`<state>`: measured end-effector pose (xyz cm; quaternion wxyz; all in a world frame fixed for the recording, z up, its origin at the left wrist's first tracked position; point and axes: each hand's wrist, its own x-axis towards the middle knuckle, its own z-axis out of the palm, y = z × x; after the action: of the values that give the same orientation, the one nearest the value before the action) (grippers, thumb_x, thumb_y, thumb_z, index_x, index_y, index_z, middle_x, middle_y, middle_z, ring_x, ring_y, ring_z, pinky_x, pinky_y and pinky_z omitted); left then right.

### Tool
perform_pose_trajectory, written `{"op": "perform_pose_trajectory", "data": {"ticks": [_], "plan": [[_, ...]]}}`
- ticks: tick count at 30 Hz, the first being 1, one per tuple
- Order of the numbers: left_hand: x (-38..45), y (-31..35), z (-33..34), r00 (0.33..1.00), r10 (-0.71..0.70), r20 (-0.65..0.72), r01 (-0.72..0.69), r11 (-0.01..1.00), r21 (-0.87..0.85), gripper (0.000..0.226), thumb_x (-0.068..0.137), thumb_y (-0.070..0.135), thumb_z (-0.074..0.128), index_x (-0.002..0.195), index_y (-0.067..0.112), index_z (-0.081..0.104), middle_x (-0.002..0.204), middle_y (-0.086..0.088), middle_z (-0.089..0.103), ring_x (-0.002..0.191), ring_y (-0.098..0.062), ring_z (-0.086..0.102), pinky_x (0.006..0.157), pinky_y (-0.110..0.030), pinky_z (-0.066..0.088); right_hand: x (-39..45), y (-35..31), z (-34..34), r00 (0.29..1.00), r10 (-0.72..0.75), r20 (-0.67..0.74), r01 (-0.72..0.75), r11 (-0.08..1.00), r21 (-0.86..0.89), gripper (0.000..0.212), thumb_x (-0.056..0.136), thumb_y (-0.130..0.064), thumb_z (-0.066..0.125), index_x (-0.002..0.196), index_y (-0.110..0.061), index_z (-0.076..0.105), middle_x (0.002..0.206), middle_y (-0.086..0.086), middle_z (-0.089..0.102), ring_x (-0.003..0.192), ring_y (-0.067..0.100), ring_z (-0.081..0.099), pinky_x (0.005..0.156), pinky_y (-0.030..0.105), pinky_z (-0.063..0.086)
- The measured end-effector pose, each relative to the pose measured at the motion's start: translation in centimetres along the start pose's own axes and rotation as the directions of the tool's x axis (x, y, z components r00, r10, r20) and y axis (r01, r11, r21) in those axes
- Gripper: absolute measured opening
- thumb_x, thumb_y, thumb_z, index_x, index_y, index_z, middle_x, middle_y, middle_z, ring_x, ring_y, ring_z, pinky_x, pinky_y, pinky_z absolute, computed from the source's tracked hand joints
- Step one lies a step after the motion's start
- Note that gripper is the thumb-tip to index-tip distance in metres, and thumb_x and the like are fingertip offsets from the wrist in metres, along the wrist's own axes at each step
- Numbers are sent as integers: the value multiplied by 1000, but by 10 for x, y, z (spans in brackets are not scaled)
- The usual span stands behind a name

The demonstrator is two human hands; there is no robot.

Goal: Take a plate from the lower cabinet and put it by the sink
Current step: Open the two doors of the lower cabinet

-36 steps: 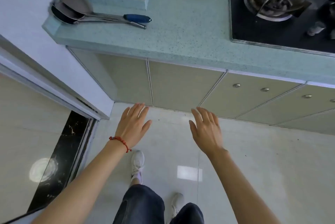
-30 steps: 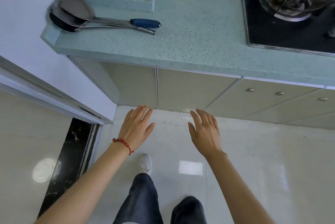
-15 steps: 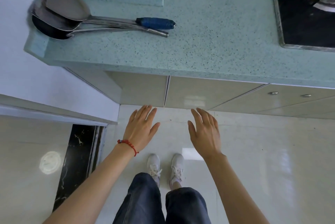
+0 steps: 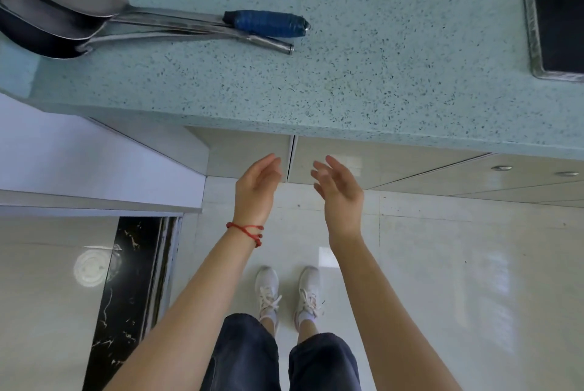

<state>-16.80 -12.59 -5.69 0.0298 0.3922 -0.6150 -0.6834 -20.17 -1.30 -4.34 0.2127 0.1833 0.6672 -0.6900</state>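
Note:
Two beige lower cabinet doors (image 4: 363, 163) under the speckled teal counter (image 4: 363, 74) are closed, with a thin seam between them. My left hand (image 4: 256, 191), with a red string at its wrist, reaches toward the door left of the seam, fingers loosely curled and holding nothing. My right hand (image 4: 339, 191) hovers in front of the door right of the seam, fingers apart and empty. No plate and no sink are in view.
Metal ladles and a spatula with a blue handle (image 4: 265, 24) lie on the counter's left end. A black cooktop (image 4: 556, 11) sits at the right. Cabinet doors with round knobs (image 4: 502, 168) continue rightward. A white wall corner (image 4: 94, 169) and dark threshold (image 4: 126, 295) stand left.
I have stepped closer to the counter, so it fills more of the view. Both hands have risen and come together in front of the cabinet seam, fingers curling slightly.

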Motion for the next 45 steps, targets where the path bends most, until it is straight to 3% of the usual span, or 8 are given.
{"op": "perform_pose_trajectory", "data": {"ticks": [5, 9, 13, 20, 28, 35, 40, 45], "plan": [[16, 13, 8, 989, -145, 41, 149, 897, -416, 21, 89, 10, 51, 110, 11, 55, 103, -2, 64, 103, -17, 60, 88, -30, 49, 22, -11, 10, 995, 73, 67, -91, 942, 322, 22, 91, -3, 48, 109, -13, 57, 108, 10, 66, 105, 23, 63, 94, 32, 50], [26, 21, 10, 987, -144, 75, 162, 841, -517, 11, 89, 10, 51, 93, 17, 58, 100, 0, 65, 96, -12, 63, 85, -29, 50, 35, -18, 17, 990, 108, 94, -140, 864, 484, 16, 90, 1, 48, 90, -11, 58, 96, 8, 66, 104, 27, 62, 95, 34, 49], [32, 26, 11, 986, -130, 107, 168, 791, -588, 15, 89, 9, 49, 82, 20, 57, 93, 4, 67, 88, -7, 67, 80, -27, 53, 40, -20, 18, 983, 112, 145, -174, 822, 543, 18, 90, 4, 45, 88, -7, 59, 94, 6, 64, 101, 23, 62, 99, 34, 46], [32, 28, 13, 983, -136, 124, 184, 733, -655, 18, 88, 4, 50, 82, 19, 58, 84, 5, 70, 81, -6, 69, 80, -26, 51, 40, -20, 22, 979, 153, 138, -206, 754, 624, 20, 89, 9, 42, 84, -5, 55, 90, 11, 64, 91, 24, 64, 99, 37, 46], [16, 16, 2, 984, -140, 107, 177, 771, -612, 19, 85, 1, 53, 76, 17, 58, 67, 8, 73, 77, -8, 70, 75, -21, 54, 20, -5, 14, 977, 178, 117, -211, 744, 634, 18, 88, 8, 46, 84, -6, 56, 66, 1, 71, 80, 20, 69, 87, 32, 53], [-4, 3, -12, 986, -161, 33, 153, 828, -540, 12, 84, 8, 58, 75, 14, 60, 60, 6, 71, 68, -8, 69, 74, -20, 56, -3, 7, 3, 979, 204, 19, -180, 812, 556, 18, 85, 7, 52, 75, -8, 56, 74, 6, 64, 73, 19, 65, 82, 29, 56], [-20, -10, -25, 989, -142, -44, 111, 904, -413, 9, 82, 13, 62, 74, 16, 64, 62, 8, 71, 67, -9, 69, 67, -20, 57, -18, 15, -4, 984, 166, -60, -129, 909, 397, 21, 83, -5, 62, 63, -12, 57, 66, 2, 64, 65, 15, 61, 76, 27, 56], [-34, -21, -39, 990, -125, -66, 94, 930, -354, 12, 81, 12, 63, 70, 17, 65, 58, 9, 71, 64, -9, 67, 65, -18, 56, -34, 24, -17, 977, 157, -147, -121, 966, 230, 17, 81, -10, 66, 69, -10, 55, 67, 6, 57, 65, 17, 59, 73, 26, 56]]}}
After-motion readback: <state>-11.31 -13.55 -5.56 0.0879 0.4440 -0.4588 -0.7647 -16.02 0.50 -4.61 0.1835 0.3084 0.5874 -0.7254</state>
